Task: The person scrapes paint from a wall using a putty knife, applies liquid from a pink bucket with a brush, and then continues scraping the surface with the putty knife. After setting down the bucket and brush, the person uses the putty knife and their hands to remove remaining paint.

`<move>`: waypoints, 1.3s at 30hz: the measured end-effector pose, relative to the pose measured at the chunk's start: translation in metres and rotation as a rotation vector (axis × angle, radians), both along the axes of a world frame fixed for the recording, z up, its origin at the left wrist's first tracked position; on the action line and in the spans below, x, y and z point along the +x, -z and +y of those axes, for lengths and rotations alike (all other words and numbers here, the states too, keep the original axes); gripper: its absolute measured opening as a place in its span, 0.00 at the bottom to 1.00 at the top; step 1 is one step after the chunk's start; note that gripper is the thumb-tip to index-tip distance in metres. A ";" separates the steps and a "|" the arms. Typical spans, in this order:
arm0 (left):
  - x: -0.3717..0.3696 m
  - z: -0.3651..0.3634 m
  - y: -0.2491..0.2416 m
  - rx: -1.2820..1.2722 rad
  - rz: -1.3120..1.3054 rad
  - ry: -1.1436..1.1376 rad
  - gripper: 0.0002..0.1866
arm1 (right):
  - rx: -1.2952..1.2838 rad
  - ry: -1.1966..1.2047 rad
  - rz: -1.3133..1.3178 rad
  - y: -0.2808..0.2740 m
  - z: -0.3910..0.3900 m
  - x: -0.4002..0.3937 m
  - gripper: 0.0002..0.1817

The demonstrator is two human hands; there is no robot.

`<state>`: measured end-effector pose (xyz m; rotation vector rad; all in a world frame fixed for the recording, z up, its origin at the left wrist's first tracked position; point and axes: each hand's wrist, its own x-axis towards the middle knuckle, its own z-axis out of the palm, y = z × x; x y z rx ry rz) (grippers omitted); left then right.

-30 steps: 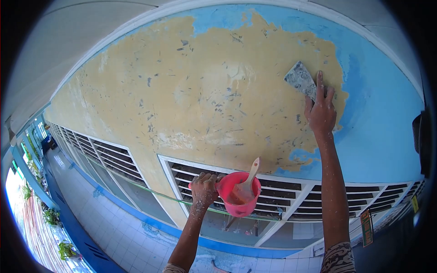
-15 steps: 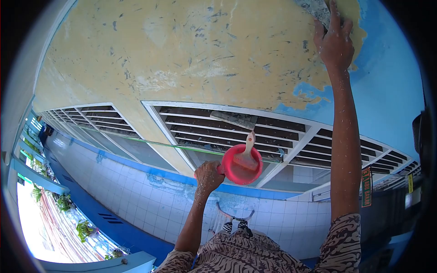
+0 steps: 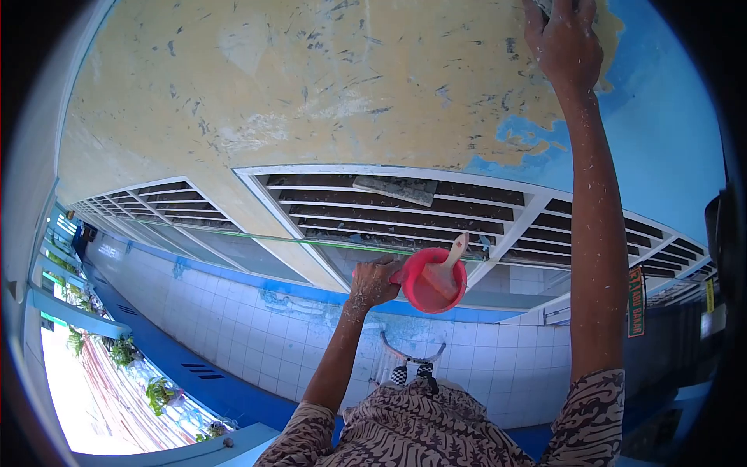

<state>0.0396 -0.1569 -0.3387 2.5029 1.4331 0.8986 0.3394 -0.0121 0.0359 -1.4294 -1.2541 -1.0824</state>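
Observation:
My left hand (image 3: pixel 374 283) is closed round the short handle of a red dipper (image 3: pixel 415 294). Inside the dipper stands a paintbrush (image 3: pixel 457 249), its pale handle leaning out over the rim, with some murky liquid around the bristles. High up at the top edge, my right hand (image 3: pixel 566 53) presses against the wall (image 3: pixel 311 93). It grips a grey speckled flat piece (image 3: pixel 545 6), mostly hidden by the fingers and cut off by the frame. The wall there is yellowish and scuffed with dark marks, bordered by blue paint (image 3: pixel 661 132) with a ragged edge.
White-framed louvres (image 3: pixel 327 210) run below the wall, with another grey slab (image 3: pixel 395 189) and loose flakes on them. A green line (image 3: pixel 311 241) stretches across them. My feet (image 3: pixel 412 373) are on a stand above a tiled floor (image 3: pixel 257 335). Left, a blue ledge (image 3: pixel 226 389) has plants beyond.
My right hand has moved up, taking the grey piece mostly out of view. My left hand and the dipper have shifted slightly right, and the brush now leans to the right.

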 end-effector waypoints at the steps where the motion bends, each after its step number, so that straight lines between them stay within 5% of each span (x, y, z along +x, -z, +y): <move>1: -0.009 0.009 0.006 0.024 0.017 0.013 0.08 | 0.006 0.028 -0.012 0.000 0.000 -0.001 0.45; 12: -0.106 0.059 -0.020 0.127 0.171 -0.051 0.08 | 0.042 0.072 -0.036 0.002 -0.002 -0.004 0.44; 22: -0.122 0.074 -0.032 0.181 0.174 -0.081 0.20 | 0.000 0.070 -0.030 0.000 0.007 0.004 0.45; 32: -0.035 0.060 -0.013 0.185 0.101 0.182 0.30 | 0.021 -0.007 -0.002 0.000 0.000 0.000 0.44; 39: 0.058 0.075 -0.004 0.068 0.130 0.223 0.55 | -0.003 -0.026 -0.024 0.002 0.003 0.004 0.44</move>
